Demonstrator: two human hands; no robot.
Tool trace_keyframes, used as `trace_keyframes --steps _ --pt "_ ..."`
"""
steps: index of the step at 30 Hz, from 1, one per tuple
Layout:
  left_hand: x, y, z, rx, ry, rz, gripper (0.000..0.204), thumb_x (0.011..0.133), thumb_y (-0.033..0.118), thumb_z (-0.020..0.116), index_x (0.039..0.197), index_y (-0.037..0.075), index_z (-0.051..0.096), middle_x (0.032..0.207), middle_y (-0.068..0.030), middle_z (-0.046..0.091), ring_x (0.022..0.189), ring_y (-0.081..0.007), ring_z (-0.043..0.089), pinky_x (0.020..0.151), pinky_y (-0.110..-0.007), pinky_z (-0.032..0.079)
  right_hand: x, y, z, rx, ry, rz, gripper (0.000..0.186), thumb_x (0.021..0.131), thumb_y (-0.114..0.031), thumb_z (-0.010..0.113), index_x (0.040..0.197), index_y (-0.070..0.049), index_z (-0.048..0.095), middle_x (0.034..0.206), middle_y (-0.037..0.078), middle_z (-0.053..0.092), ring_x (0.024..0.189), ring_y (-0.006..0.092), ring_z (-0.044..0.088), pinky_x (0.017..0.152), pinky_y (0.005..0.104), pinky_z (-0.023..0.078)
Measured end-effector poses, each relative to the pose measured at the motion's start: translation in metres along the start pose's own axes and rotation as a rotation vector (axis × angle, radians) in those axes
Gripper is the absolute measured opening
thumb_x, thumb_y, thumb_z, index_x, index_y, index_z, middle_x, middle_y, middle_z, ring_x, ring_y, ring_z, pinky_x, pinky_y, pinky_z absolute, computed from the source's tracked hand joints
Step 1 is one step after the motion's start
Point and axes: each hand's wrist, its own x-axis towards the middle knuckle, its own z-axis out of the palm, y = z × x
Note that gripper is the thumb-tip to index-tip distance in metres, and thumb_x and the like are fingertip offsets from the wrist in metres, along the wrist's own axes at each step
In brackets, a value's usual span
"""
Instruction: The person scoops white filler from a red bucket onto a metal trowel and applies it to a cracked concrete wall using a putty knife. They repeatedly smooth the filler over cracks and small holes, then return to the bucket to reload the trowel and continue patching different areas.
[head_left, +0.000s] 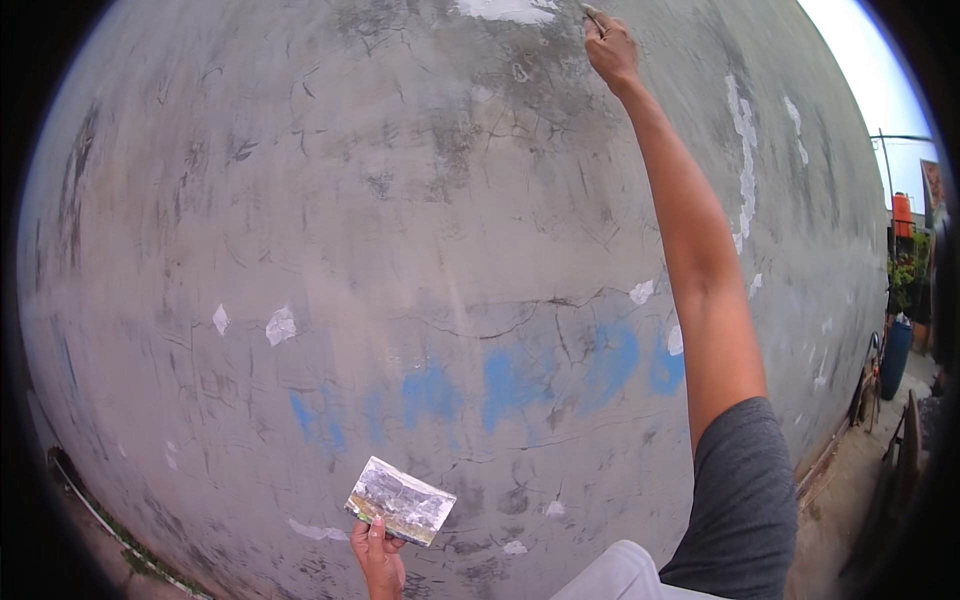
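My right hand (612, 48) is stretched up to the top of the grey cracked wall (400, 230), its fingers closed round a slim tool (596, 22) like a putty knife. The tool's working end is too small to make out. Just left of it lies a wet-looking white filler patch (505, 9) inside a dark stain. Low in front of the wall, my left hand (378, 560) grips a flat rectangular board (402, 500) by its lower edge, thumb on top. White paste is smeared over the board, with a grey middle and a brownish strip near the thumb.
Smaller white patches (281, 325) dot the wall, and a long white streak (745, 160) runs down its right side. Faded blue paint (515, 385) crosses the lower middle. At far right stand a blue barrel (895, 360), an orange tank (902, 214) and plants along a path.
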Motion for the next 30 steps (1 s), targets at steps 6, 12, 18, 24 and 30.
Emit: trace_keyframes --steps 6,12,18,24,30 --pt "0.097 0.014 0.09 -0.183 -0.076 0.133 0.019 0.09 0.018 0.058 0.102 0.003 0.058 0.087 -0.004 0.063 0.069 -0.008 0.06 0.056 -0.022 0.05 0.031 0.003 0.018 -0.191 -0.093 -0.053 0.023 0.088 -0.018 0.05 0.105 -0.008 0.063 0.1 0.019 0.062 0.094 0.0372 0.059 0.081 0.0446 0.046" --pt "0.118 0.0 0.098 -0.232 -0.129 0.14 0.02 0.089 0.019 0.059 0.101 0.003 0.058 0.086 -0.0044 0.063 0.064 -0.0093 0.056 0.051 -0.022 0.044 0.038 0.016 0.036 -0.246 -0.084 -0.188 0.019 0.082 -0.009 0.05 0.095 0.0 0.061 0.102 0.025 0.058 0.092 0.0422 0.058 0.079 0.0482 0.047" --pt "0.119 -0.004 0.092 -0.257 -0.112 0.128 0.02 0.089 0.016 0.058 0.1 0.0 0.058 0.088 -0.0074 0.064 0.067 -0.0115 0.06 0.053 -0.023 0.048 0.022 0.002 0.006 -0.545 -0.237 -0.189 0.025 0.076 -0.004 0.052 0.097 0.001 0.063 0.103 0.022 0.058 0.096 0.0394 0.058 0.081 0.0449 0.049" --pt "0.12 -0.001 0.089 -0.228 -0.116 0.1 0.018 0.088 0.015 0.058 0.097 0.0 0.059 0.086 -0.0073 0.064 0.067 -0.0115 0.061 0.053 -0.023 0.049 0.056 -0.015 -0.016 -0.602 -0.218 -0.297 0.029 0.074 -0.004 0.053 0.099 -0.005 0.067 0.105 0.023 0.061 0.098 0.0386 0.059 0.08 0.0451 0.051" --pt "0.119 0.001 0.094 -0.239 -0.118 0.094 0.016 0.088 0.017 0.059 0.094 0.001 0.059 0.083 -0.006 0.063 0.063 -0.0099 0.058 0.051 -0.022 0.047 0.088 -0.025 -0.001 -0.61 -0.456 -0.151 0.035 0.073 -0.005 0.051 0.104 -0.01 0.067 0.1 0.022 0.064 0.102 0.035 0.06 0.082 0.046 0.049"
